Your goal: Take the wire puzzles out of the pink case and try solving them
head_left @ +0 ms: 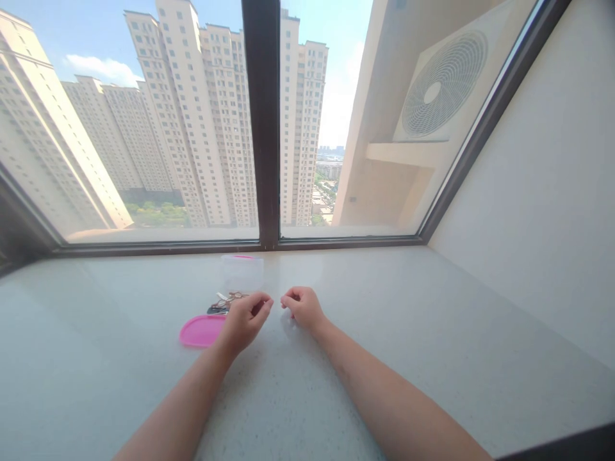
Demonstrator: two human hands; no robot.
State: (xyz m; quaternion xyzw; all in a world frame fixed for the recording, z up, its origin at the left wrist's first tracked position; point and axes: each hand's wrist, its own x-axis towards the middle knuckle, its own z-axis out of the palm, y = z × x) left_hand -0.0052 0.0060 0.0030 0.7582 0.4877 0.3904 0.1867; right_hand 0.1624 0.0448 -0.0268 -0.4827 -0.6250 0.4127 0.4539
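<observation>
Tower blocks (185,109), pale and many-windowed, outside the glass under a blue sky with white cloud; greenery (161,213) at their foot. Window frame (262,128), dark brown, one upright bar between two panes. Sill (423,339), pale, speckled, glossy, running from the window toward the viewer. Wall (538,173), plain white, along the right side. Outdoor fan unit (435,93), white, round grille, on a ledge beyond the right-hand pane. Left hand (247,318), bare, over the sill near its middle; fingers curled, thumb brought to the forefinger; whether anything is pinched there cannot be told. Right hand (305,307), bare, facing the left across a narrow gap, the two apart; fingers likewise curled in, contents hidden. A faint, glassy patch (290,328) shows just below the right hand, too indistinct to identify. Container (243,274), translucent, with a streak of pink at its top, on the sill beyond the left hand, near the window. Lid-like piece (199,331), bright pink, rounded, flat on the sill, partly covered by the left hand. Small articles (225,301), brown, white and dark, loosely heaped between container and pink piece, just beside the left hand; details too small to tell.
</observation>
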